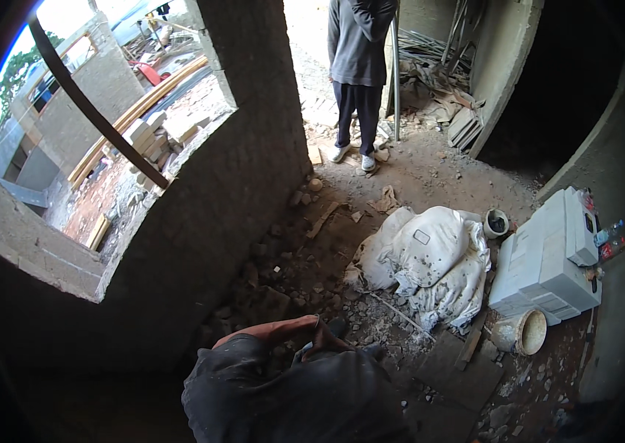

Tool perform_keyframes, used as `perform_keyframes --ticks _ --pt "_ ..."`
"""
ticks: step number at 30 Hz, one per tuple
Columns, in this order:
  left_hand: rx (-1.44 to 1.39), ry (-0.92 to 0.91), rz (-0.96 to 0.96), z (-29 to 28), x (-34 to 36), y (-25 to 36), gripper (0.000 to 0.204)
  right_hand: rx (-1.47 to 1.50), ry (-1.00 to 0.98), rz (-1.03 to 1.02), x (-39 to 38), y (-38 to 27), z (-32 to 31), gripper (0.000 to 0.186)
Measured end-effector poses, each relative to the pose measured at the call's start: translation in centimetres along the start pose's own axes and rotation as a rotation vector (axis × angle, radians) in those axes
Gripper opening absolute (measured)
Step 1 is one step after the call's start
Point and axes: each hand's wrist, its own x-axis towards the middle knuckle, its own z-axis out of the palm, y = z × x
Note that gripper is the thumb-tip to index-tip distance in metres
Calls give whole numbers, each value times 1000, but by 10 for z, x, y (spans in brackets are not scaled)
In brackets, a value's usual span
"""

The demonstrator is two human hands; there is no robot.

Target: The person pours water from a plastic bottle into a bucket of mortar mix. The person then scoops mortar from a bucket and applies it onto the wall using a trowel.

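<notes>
My dark shirt fills the lower middle. From its short sleeve my bare left forearm crosses to the right, low in front of my body. My left hand bends down at the wrist, close to my body and above a dark shoe. Shadow and small size hide its fingers, and nothing in its grasp can be made out. My right hand cannot be picked out; the shirt covers that side. Broken stones and dirt lie around my feet.
Large white sacks lie ahead to the right, beside stacked pale blocks, a dirty bucket and a smaller pot. Another person stands in the doorway beside an upright pole. A rough wall with a window opening runs along the left.
</notes>
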Motion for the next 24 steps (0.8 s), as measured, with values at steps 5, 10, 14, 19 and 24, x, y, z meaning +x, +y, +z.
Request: perform_keyframes --ticks 5,10,14,19,24 --pt "-155 -50 17 -14 4 -12 82 22 18 -286 35 7 -6 32" --pt "-353 -27 21 -13 -4 -37 82 162 -86 165 27 -54 -21 27" --pt "-421 851 -402 -8 26 -55 50 37 -136 60 26 -54 -11 28" --pt "314 140 -458 20 69 -108 45 0 -201 18 31 -56 -2 28" --pt "184 231 -804 5 65 -59 54 23 -209 58 44 -44 -8 29"
